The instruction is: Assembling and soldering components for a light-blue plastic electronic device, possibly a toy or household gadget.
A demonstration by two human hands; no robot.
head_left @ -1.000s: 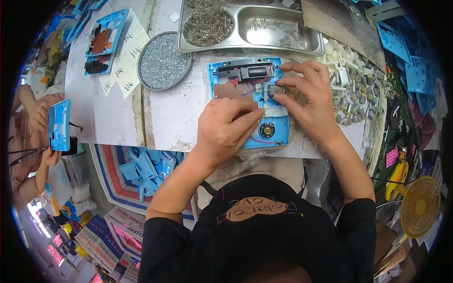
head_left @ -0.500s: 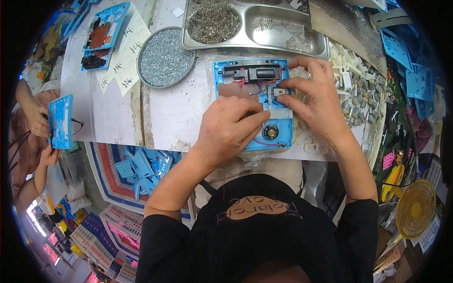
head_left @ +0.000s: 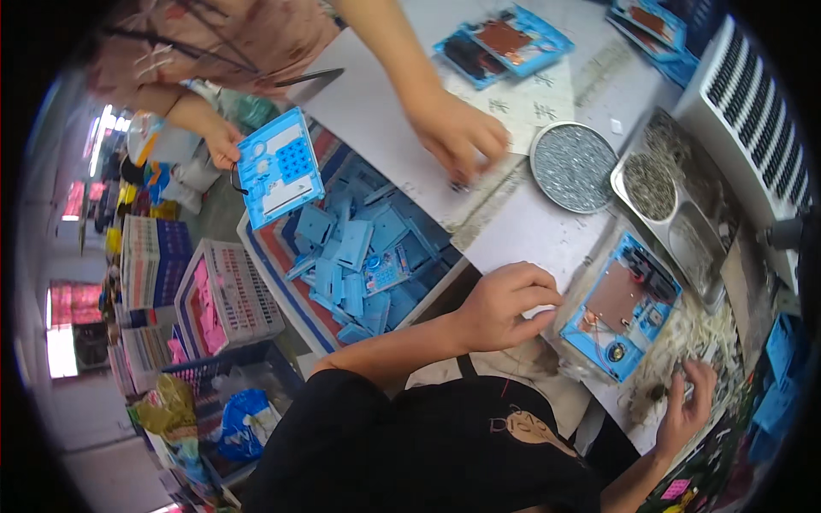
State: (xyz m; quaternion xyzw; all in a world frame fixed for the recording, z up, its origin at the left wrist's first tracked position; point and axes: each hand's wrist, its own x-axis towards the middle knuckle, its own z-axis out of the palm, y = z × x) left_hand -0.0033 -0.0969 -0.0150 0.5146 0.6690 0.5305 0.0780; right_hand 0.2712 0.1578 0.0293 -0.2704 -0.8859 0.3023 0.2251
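The blue plastic casing [head_left: 620, 308] lies on the table in front of me. Inside it are a brown board, a black module, wires and a round speaker. Just left of the casing, my left hand [head_left: 509, 308] is held with curved fingers and thumb apart, nothing between them. Beyond the casing's right side, my right hand [head_left: 688, 406] is at the edge of a heap of small pale parts [head_left: 705, 342], fingers apart. I see nothing held in it.
A round tray of screws [head_left: 575, 167] and a metal tray of springs [head_left: 650, 184] stand beyond the casing. At left, a co-worker's hand [head_left: 224, 144] holds a blue panel [head_left: 280, 167]; their other hand [head_left: 462, 137] is over the table. A bin [head_left: 286, 286] holds blue casings.
The view has swung left. Both my hands have left the casing, the left to its near left, the right to the pale parts. The co-worker's hand now reaches over the table.
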